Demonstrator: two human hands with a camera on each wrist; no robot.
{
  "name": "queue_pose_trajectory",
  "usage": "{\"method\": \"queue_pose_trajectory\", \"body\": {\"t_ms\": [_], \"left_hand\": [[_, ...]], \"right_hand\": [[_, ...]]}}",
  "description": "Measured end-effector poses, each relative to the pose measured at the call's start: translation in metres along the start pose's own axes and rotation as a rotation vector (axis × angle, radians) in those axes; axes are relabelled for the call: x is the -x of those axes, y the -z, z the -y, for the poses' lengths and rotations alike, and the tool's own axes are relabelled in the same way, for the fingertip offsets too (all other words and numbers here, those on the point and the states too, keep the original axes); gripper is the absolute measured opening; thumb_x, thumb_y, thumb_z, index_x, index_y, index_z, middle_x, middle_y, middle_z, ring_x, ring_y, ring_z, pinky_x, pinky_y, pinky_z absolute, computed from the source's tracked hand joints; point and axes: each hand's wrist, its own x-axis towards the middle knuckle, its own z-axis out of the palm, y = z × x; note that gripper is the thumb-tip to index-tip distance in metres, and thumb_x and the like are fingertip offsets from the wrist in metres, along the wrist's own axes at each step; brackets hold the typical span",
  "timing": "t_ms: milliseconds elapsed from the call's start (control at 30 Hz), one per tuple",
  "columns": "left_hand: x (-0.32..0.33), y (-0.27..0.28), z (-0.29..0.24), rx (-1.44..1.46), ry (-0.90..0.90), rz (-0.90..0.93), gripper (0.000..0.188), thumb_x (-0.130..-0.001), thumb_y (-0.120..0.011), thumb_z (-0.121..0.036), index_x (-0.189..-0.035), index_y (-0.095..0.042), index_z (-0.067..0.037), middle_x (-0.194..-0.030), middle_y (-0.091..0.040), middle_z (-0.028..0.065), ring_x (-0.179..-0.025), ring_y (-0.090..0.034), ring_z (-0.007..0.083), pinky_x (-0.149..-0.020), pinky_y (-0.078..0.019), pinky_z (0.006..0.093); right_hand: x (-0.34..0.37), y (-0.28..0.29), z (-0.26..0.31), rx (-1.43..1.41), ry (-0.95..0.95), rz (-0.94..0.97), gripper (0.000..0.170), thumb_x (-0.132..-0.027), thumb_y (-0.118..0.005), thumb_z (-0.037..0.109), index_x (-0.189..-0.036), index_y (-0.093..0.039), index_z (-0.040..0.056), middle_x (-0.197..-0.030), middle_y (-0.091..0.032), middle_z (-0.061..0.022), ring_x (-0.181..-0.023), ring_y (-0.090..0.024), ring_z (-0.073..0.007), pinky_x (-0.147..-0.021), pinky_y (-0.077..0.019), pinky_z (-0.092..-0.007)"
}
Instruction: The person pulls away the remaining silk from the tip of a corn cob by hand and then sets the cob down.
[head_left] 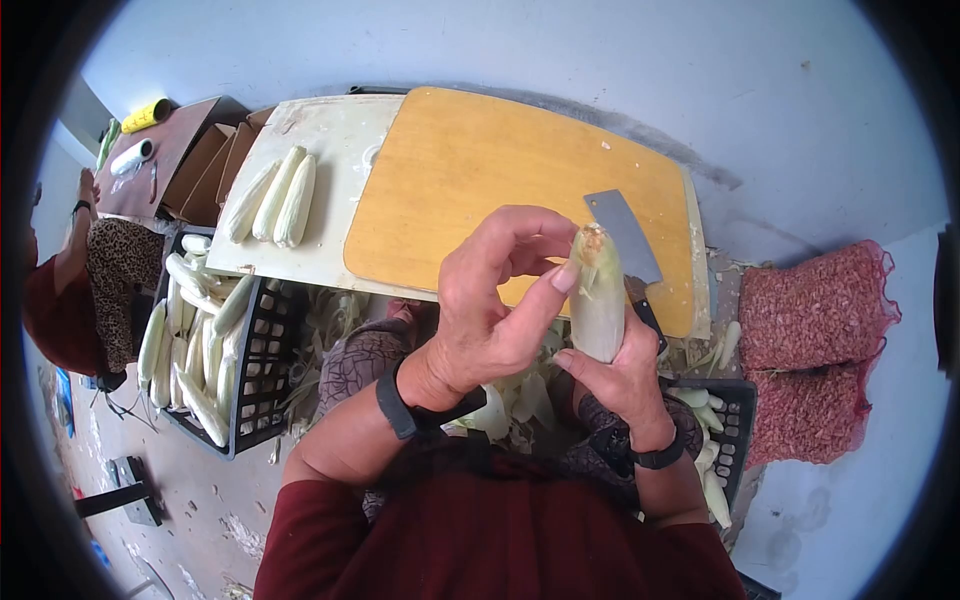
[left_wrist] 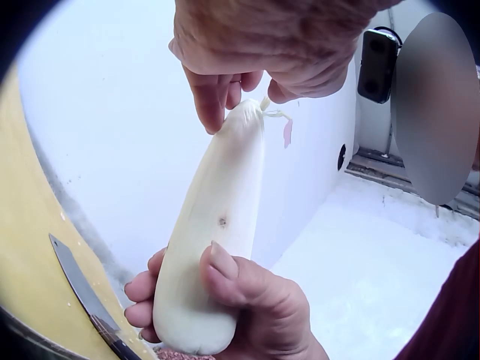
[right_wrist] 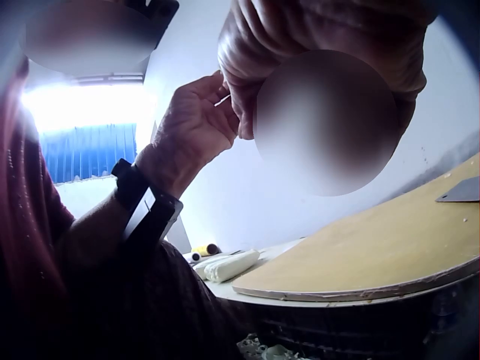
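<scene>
A pale ear of corn (head_left: 598,310) in its inner husk stands nearly upright before the chest, with a brownish cut end on top in the head view. My right hand (head_left: 625,375) grips its lower part, thumb across the front. At the top end, my left hand (head_left: 500,295) pinches with thumb and fingertips. The left wrist view shows the smooth ear (left_wrist: 214,202) with a small dark spot, and a thin loose strand beside the left hand (left_wrist: 262,52). In the right wrist view, a blurred disc covers much of the right hand (right_wrist: 322,30).
A cleaver (head_left: 625,235) lies on the yellow board (head_left: 480,170). Three ears (head_left: 275,200) rest on the white tabletop left of it. Black crates (head_left: 262,350) hold more ears. Red mesh sacks (head_left: 815,310) stand at right; another person (head_left: 75,280) is at far left.
</scene>
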Motion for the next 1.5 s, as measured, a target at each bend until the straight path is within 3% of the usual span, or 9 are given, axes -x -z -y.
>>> {"method": "queue_pose_trajectory", "body": {"t_ms": [200,400,500,700,767,900,1000,1067,1500], "left_hand": [[0.001,0.001,0.002,-0.024,0.064,-0.032,0.025,-0.082,-0.057,0.003,-0.106,-0.052,0.006,-0.096,-0.060,0.0141,-0.089,-0.066,0.0201,-0.075,-0.0556,0.0296],[-0.001,0.005,0.004,-0.131,-0.071,0.091,0.029,-0.083,-0.059,0.008,-0.111,-0.052,0.003,-0.108,-0.056,0.0146,-0.098,-0.060,0.0183,-0.082,-0.0528,0.0297],[-0.003,0.001,0.009,-0.130,-0.173,0.007,0.029,-0.075,-0.058,0.009,-0.104,-0.059,0.002,-0.100,-0.060,0.0155,-0.088,-0.064,0.0210,-0.073,-0.0571,0.0295],[-0.003,0.008,0.005,-0.220,-0.152,0.142,0.024,-0.079,-0.063,0.008,-0.102,-0.059,0.002,-0.109,-0.055,0.0165,-0.100,-0.059,0.0200,-0.080,-0.0549,0.0288],[-0.006,0.005,0.006,-0.252,-0.175,0.055,0.019,-0.074,-0.062,0.007,-0.092,-0.065,0.001,-0.100,-0.061,0.0142,-0.088,-0.064,0.0191,-0.072,-0.0545,0.0275],[-0.007,0.003,0.005,-0.058,-0.057,0.020,0.019,-0.074,-0.064,0.005,-0.091,-0.066,-0.001,-0.096,-0.062,0.0134,-0.086,-0.064,0.0196,-0.072,-0.0526,0.0280],[-0.008,0.010,0.006,-0.187,-0.129,0.072,0.020,-0.073,-0.064,0.005,-0.091,-0.067,-0.002,-0.095,-0.062,0.0129,-0.085,-0.063,0.0204,-0.071,-0.0515,0.0281],[-0.010,0.014,0.003,-0.285,-0.169,0.161,0.019,-0.075,-0.065,0.008,-0.092,-0.065,0.000,-0.101,-0.061,0.0141,-0.096,-0.059,0.0192,-0.078,-0.0514,0.0286],[-0.016,0.019,0.000,-0.483,-0.341,0.192,0.010,-0.078,-0.064,0.002,-0.086,-0.059,-0.001,-0.102,-0.062,0.0170,-0.089,-0.066,0.0260,-0.073,-0.0553,0.0329]], "right_hand": [[0.000,-0.001,-0.001,0.041,0.021,-0.033,0.055,-0.065,-0.084,0.018,-0.105,-0.055,-0.0045,-0.088,-0.067,-0.0148,-0.080,-0.066,-0.0200,-0.073,-0.0520,-0.0329],[0.000,0.000,0.000,0.071,0.028,-0.052,0.055,-0.064,-0.084,0.017,-0.105,-0.055,-0.0042,-0.087,-0.067,-0.0154,-0.080,-0.067,-0.0211,-0.072,-0.0528,-0.0335],[0.000,0.000,0.002,0.096,0.042,-0.057,0.054,-0.064,-0.084,0.017,-0.105,-0.055,-0.0040,-0.087,-0.068,-0.0155,-0.079,-0.068,-0.0220,-0.072,-0.0531,-0.0339],[0.001,0.002,0.003,0.119,0.051,-0.058,0.054,-0.063,-0.084,0.017,-0.104,-0.055,-0.0040,-0.086,-0.067,-0.0160,-0.079,-0.068,-0.0230,-0.071,-0.0532,-0.0342],[0.001,0.002,0.002,0.124,0.062,-0.060,0.054,-0.063,-0.084,0.017,-0.104,-0.055,-0.0040,-0.086,-0.067,-0.0162,-0.079,-0.068,-0.0234,-0.071,-0.0532,-0.0343],[0.001,0.003,0.002,0.145,0.064,-0.059,0.054,-0.063,-0.084,0.017,-0.103,-0.055,-0.0040,-0.086,-0.067,-0.0167,-0.078,-0.068,-0.0253,-0.071,-0.0532,-0.0350],[0.002,0.003,0.001,0.154,0.066,-0.054,0.055,-0.062,-0.084,0.018,-0.103,-0.055,-0.0040,-0.085,-0.067,-0.0170,-0.078,-0.068,-0.0264,-0.071,-0.0532,-0.0353],[0.002,0.004,-0.001,0.158,0.068,-0.048,0.055,-0.062,-0.084,0.018,-0.103,-0.055,-0.0040,-0.085,-0.067,-0.0172,-0.078,-0.068,-0.0269,-0.071,-0.0532,-0.0354],[0.004,0.004,0.002,0.165,-0.003,0.004,0.056,-0.061,-0.085,0.020,-0.103,-0.056,-0.0033,-0.085,-0.067,-0.0170,-0.079,-0.068,-0.0284,-0.071,-0.0531,-0.0366]]}}
